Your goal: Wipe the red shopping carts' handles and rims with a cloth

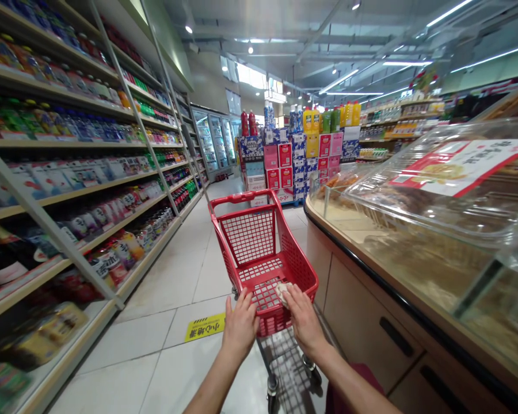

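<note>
A red plastic shopping cart [229,198] stands in front of me, its basket bare. My left hand [242,322] lies at the left of the basket's near rim, fingers stretched forward and thumb apart, holding nothing. At the right of that rim, my right hand [303,319] has its fingers pressed over a crumpled white cloth [281,292]. Part of the cloth sticks out beyond the fingertips over the basket; the rest is hidden under the hand. The cart's dark wheels [273,385] show below, between my forearms.
Drink shelves [112,227] line the left side. Close on the right, a glass-sided food counter [371,276] carries clear plastic packs [440,184]. Stacked drink cartons [285,155] stand ahead, with glass-door fridges [216,138] behind. A yellow floor sign [205,326] lies left of the cart.
</note>
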The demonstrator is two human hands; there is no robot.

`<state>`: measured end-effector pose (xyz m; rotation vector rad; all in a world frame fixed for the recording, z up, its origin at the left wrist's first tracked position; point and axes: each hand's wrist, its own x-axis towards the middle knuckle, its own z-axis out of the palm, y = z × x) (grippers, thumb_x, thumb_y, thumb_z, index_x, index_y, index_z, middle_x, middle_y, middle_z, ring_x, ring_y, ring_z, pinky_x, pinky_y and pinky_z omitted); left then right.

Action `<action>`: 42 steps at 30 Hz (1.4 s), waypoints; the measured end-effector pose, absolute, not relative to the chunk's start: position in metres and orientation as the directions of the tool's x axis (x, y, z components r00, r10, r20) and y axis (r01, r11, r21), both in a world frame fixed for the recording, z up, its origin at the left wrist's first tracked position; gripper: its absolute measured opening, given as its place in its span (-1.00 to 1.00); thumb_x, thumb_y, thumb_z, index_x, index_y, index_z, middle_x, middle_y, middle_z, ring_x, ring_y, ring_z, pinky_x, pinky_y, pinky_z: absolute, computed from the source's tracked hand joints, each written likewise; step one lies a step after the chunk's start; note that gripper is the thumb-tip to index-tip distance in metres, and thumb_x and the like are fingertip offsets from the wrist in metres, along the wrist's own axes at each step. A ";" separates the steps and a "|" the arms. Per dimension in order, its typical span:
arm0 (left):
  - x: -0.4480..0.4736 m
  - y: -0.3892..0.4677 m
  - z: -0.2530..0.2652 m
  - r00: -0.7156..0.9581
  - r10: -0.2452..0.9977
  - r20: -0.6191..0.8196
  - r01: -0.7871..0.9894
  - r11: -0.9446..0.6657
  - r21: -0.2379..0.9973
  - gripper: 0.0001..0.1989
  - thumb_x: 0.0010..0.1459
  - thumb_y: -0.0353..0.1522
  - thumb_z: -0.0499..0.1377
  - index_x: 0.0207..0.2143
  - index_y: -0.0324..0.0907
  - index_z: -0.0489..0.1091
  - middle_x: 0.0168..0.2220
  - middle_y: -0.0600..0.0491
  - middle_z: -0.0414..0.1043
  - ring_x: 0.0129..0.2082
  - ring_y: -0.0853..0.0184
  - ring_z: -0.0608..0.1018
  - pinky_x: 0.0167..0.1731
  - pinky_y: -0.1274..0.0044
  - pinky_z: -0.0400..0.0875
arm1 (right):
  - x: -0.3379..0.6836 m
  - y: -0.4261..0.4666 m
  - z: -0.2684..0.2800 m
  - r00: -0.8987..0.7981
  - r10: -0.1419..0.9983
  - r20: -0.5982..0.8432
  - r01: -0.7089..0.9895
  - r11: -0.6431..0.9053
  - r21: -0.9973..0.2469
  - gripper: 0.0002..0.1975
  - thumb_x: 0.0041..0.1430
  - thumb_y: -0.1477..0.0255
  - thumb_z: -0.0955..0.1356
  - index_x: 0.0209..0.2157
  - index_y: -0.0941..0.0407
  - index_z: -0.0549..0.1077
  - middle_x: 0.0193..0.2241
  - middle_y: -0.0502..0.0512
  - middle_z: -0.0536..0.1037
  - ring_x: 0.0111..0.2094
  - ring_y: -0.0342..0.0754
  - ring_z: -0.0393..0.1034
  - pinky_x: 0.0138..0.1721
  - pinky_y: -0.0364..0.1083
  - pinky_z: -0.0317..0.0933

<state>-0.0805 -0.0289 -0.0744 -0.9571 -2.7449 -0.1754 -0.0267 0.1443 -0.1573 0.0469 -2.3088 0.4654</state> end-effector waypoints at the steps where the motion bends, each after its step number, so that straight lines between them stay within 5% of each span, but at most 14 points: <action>1: -0.081 -0.028 -0.075 -0.768 0.588 0.253 0.615 0.787 0.039 -0.80 0.07 -0.43 -0.03 -0.33 -0.15 0.38 0.04 0.02 0.27 0.14 0.24 0.15 0.07 0.11 -0.04 | -0.029 0.146 -0.158 -0.708 0.092 0.701 -0.184 0.933 -0.308 -0.47 0.06 0.68 0.11 0.08 0.10 0.18 0.09 0.16 0.22 0.16 -0.01 -0.05 0.05 0.14 0.04; 12: -0.076 -0.013 -0.073 -0.793 0.555 0.252 0.592 0.800 0.100 -0.79 0.03 -0.44 -0.02 -0.32 -0.17 0.38 -0.08 -0.01 0.36 0.11 0.20 0.19 0.10 0.15 -0.10 | -0.037 0.193 -0.151 -0.734 -0.145 0.664 -0.392 0.888 -0.239 -0.51 0.15 0.57 0.14 0.13 0.05 0.08 0.10 0.16 0.20 0.15 -0.03 -0.02 0.05 0.11 0.07; 23: -0.043 0.009 -0.064 -0.705 0.677 0.213 0.709 0.679 0.188 -0.81 0.08 -0.34 -0.01 -0.30 -0.06 0.38 -0.19 0.08 0.42 -0.01 0.27 0.31 0.12 0.17 -0.20 | -0.020 0.221 -0.133 -0.784 0.006 0.620 -0.300 0.872 -0.387 -0.56 0.12 0.59 0.12 0.04 0.09 0.26 0.02 0.18 0.32 0.07 -0.02 0.15 0.02 0.08 0.15; 28: -0.057 -0.004 -0.057 -0.673 0.706 0.218 0.739 0.656 0.156 -0.67 0.00 -0.19 0.06 -0.16 -0.09 0.31 -0.04 -0.01 0.32 0.07 0.18 0.21 0.10 0.12 -0.23 | 0.023 0.164 -0.134 -0.726 -0.015 0.687 -0.349 0.870 -0.349 -0.52 0.11 0.60 0.13 0.08 0.07 0.19 0.05 0.15 0.28 0.08 -0.06 0.13 0.02 0.02 0.16; 35: -0.049 0.013 -0.060 -0.684 0.703 0.192 0.727 0.679 0.102 -0.73 -0.06 -0.17 0.11 -0.39 -0.17 0.38 -0.36 0.01 0.43 -0.21 0.24 0.40 0.10 0.28 -0.07 | 0.036 0.132 -0.125 -0.705 0.034 0.709 -0.335 0.864 -0.375 -0.54 0.08 0.58 0.17 0.06 0.09 0.21 -0.01 0.16 0.35 0.01 -0.04 0.22 -0.05 0.00 0.23; 39: -0.060 0.003 -0.058 -0.651 0.731 0.203 0.759 0.632 0.157 -0.68 0.01 -0.17 0.06 -0.21 -0.13 0.33 -0.23 0.03 0.43 -0.15 0.27 0.39 0.09 0.27 -0.04 | 0.029 0.169 -0.126 -0.752 -0.020 0.659 -0.353 0.857 -0.376 -0.57 0.09 0.56 0.17 0.02 0.06 0.26 -0.07 0.13 0.41 -0.05 -0.04 0.29 -0.07 0.01 0.23; 42: -0.081 -0.022 -0.052 -0.696 0.676 0.240 0.712 0.693 0.114 -0.68 0.09 -0.24 -0.01 -0.10 -0.10 0.27 -0.07 0.01 0.35 -0.01 0.23 0.30 0.08 0.17 -0.11 | 0.025 0.195 -0.133 -0.765 0.071 0.640 -0.257 0.877 -0.405 -0.57 0.10 0.58 0.13 0.01 0.05 0.28 -0.07 0.12 0.42 -0.03 -0.04 0.28 -0.06 0.05 0.22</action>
